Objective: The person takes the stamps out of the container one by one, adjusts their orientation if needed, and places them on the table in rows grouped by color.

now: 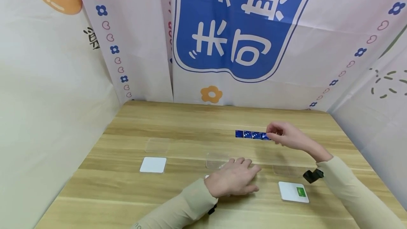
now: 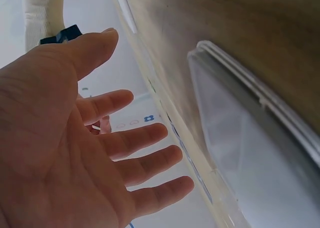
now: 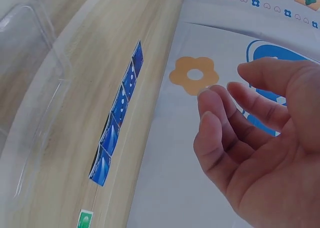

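My right hand (image 1: 286, 137) hovers over the right end of a row of small blue picture cards (image 1: 248, 134). In the right wrist view its fingers are loosely curled with nothing between them, and the blue cards (image 3: 117, 118) lie end to end on the wood. A small green card (image 3: 85, 219) lies beyond the row's near end, hidden by the hand in the head view. My left hand (image 1: 233, 177) is held low over the table's middle, its fingers (image 2: 150, 160) spread and holding nothing. Beside it in the left wrist view is a white box (image 2: 235, 133), mostly covered by that hand from above.
A white square box (image 1: 153, 164) lies at the left. At the right sits another white box (image 1: 290, 191) with a green card (image 1: 301, 192) on it. Clear lids lie behind the boxes: one left (image 1: 157, 145), one middle (image 1: 217, 160), one right (image 1: 286, 170). Printed cloth surrounds the table.
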{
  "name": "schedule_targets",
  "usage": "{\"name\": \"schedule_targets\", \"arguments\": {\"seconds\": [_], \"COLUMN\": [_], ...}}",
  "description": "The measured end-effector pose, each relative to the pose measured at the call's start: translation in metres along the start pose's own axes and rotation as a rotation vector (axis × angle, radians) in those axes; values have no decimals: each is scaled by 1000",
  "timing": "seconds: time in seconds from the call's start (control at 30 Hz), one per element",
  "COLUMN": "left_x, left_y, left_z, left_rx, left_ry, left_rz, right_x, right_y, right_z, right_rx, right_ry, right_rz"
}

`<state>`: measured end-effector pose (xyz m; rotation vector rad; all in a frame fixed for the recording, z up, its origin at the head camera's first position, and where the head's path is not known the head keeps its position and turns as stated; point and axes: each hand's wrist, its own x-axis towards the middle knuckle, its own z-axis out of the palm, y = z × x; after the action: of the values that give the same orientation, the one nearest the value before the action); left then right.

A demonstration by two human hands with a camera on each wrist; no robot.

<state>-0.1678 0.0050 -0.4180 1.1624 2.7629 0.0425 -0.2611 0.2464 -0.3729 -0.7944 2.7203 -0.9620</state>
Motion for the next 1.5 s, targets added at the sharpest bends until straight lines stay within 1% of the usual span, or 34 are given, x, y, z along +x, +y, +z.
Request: {"name": "schedule_targets", "arguments": {"seconds": [0.2,0.53,0.8,1.0,1.17,1.3,1.37,1.4,1.5], "left_x": [3,9,13,16,19,22,23,24,25], "left_y": [2,9,14,19,22,23,24,24,26], "left_z": [0,0,2,1,0,1,2,3,4], "left_rx": [35,6,-6,5,19,28,21,17,5], "left_ry": [1,-11,-22,-17,-18,-23,-29,-32,-44], "left_rz": [2,5,2,-1,-5,-4,0,2,4], "right_x": [-10,-31,-48,-60,-69,-75,-77,-79,-82], "right_y": [7,17,20,24,30,37,40,42,46], "right_z": [-2,0,3,2,2,5,5,6,5], "right_rx": [-13,-22,29,35,46,42,63,80,145], "right_ry": [-20,-50,-53,-73,-87,-84,-95,-110,-163], "right_rz": [8,20,-18,-11,-50,-128,-160,-167,-138]}}
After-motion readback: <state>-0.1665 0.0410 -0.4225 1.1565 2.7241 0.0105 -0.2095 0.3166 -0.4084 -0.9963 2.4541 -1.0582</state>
